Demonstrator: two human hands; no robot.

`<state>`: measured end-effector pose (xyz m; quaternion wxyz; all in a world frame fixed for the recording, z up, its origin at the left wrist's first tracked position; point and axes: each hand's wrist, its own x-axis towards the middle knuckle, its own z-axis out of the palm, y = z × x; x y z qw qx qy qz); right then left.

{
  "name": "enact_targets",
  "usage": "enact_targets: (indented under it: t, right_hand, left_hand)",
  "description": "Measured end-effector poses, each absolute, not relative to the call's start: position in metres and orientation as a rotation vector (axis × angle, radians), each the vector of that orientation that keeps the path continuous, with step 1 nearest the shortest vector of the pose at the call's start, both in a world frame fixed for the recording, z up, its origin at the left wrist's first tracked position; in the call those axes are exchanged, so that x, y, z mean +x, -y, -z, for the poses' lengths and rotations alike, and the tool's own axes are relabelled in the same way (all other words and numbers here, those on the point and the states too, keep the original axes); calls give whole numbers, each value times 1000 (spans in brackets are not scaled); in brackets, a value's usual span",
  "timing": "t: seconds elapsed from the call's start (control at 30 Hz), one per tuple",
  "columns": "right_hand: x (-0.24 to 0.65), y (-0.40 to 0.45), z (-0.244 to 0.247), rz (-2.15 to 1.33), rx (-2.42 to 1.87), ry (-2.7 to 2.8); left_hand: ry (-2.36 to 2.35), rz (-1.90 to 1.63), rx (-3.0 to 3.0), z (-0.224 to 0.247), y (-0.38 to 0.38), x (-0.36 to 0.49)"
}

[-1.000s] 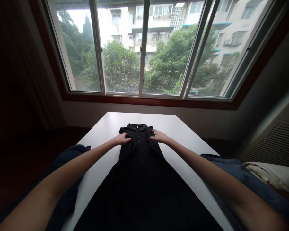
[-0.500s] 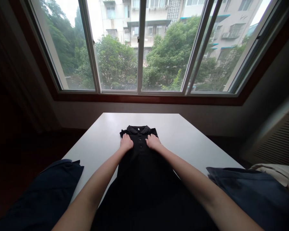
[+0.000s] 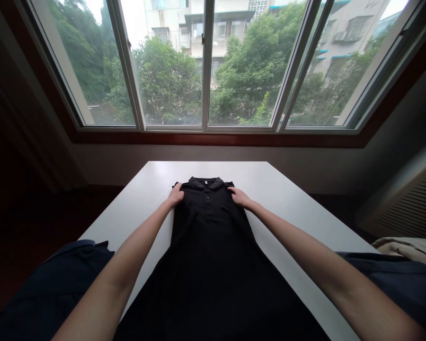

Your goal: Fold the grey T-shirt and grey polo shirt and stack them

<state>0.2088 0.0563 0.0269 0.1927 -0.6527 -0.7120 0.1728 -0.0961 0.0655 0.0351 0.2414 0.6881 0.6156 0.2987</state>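
Note:
A black polo shirt [image 3: 208, 255] lies front up on the white table, its collar at the far end and its body running down toward me. A few buttons and a small pale neck label show. On the shirt's left shoulder edge is my left hand [image 3: 176, 194], its fingers closed on the cloth. My right hand [image 3: 239, 197] pinches the opposite edge near the right sleeve. Its fingertips lie partly hidden against the dark fabric.
The white table [image 3: 280, 203] narrows away toward a wall below a wide window [image 3: 204, 71]. Dark blue cloth [image 3: 57, 284] lies at the lower left, with another dark blue piece [image 3: 390, 279] at the lower right. Beige cloth [image 3: 408, 248] and a slatted unit [image 3: 415, 203] are farther right.
Both hands have moved outward from the shirt's chest to its shoulder edges, changing from resting on the cloth to gripping it. The shirt's upper part looks more spread out. The view has tilted down slightly.

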Motion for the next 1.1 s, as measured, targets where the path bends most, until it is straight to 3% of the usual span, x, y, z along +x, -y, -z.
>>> enact_targets:
  t: [0.3,0.5,0.67,0.77,0.97,1.1]
  right_hand:
    - [292,-33,-39,-488,-1947,1790]
    - [262,-22,-53,-330,-1930,1953]
    - [188,9,-64,89,-1978,2408]
    - [164,21,-68,144,-2080,2518]
    - [180,38,-66,146,-1983,2663]
    - [198,51,-60,219,-1901,2667]
  left_hand:
    - [-1842,-906,1827,-47,-53,-166]
    - [-1993,-816,2001,-56,-51,-145]
    - [-1924,-141,2536,-68,-26,-89]
    - [-1993,56,2530,-64,-16,-71]
    - [-2038,80,2452,-63,-15,-101]
    - [-2138,-128,2233,-74,-21,-158]
